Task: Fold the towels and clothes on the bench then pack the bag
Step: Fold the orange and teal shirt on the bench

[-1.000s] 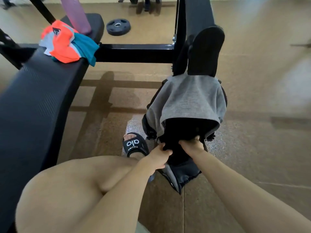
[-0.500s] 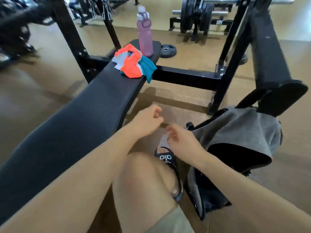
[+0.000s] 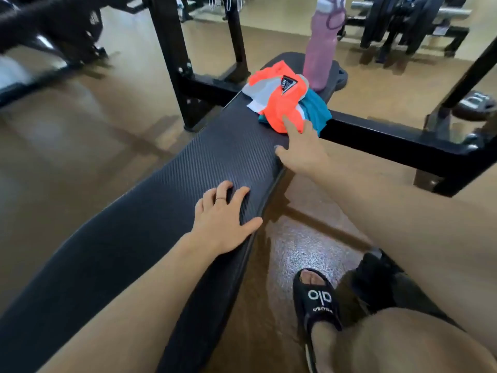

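A crumpled orange, grey and white garment (image 3: 279, 98) lies on the far end of the black padded bench (image 3: 166, 211), on top of a teal cloth (image 3: 317, 111). My right hand (image 3: 301, 149) stretches out with straight fingers, its fingertips touching the orange garment's near edge. My left hand (image 3: 223, 219) rests flat on the bench pad near its right edge, fingers spread. The black bag (image 3: 376, 284) is mostly hidden behind my right arm on the floor at the lower right.
A pink water bottle (image 3: 321, 47) stands upright on the bench end behind the clothes. The black rack frame (image 3: 376, 138) crosses behind the bench. My sandalled foot (image 3: 316, 300) is on the floor beside the bag. Weight plates and racks stand at the back.
Both hands left the bag on the floor and moved up to the bench. My right hand reached forward to the orange garment; my left settled on the pad. The view swung left, away from the bag.
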### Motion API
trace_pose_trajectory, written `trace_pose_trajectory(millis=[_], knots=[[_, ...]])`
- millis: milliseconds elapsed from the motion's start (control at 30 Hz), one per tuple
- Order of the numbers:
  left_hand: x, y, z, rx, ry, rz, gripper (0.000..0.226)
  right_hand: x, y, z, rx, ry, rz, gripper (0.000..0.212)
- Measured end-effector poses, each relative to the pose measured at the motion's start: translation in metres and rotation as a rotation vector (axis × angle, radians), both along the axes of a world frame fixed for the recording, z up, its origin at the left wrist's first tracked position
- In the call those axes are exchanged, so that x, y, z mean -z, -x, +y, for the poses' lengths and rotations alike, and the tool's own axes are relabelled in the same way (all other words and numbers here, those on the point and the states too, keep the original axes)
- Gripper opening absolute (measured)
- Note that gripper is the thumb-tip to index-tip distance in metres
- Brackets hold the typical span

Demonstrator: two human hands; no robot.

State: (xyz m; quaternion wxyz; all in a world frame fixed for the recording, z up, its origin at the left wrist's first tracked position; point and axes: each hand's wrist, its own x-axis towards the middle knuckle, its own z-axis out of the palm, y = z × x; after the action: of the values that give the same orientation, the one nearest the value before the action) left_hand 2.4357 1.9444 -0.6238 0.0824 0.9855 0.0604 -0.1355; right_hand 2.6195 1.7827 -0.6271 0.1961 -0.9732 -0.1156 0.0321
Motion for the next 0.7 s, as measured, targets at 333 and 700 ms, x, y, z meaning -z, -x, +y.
trace_pose_trajectory(millis=[333, 700], knots=[[-0.001, 0.016, 0.021, 0.043, 0.211, -0.098, 0.079, 0.009, -0.017, 0.035, -0.067, 0.091, -0.183, 0.028], [-0.046, 0.158, 0.1, -0.771, 0.896, -0.176, 0.053, -0.032, 0.271, 0.123, -0.853, -0.202, 0.312, 0.019]])
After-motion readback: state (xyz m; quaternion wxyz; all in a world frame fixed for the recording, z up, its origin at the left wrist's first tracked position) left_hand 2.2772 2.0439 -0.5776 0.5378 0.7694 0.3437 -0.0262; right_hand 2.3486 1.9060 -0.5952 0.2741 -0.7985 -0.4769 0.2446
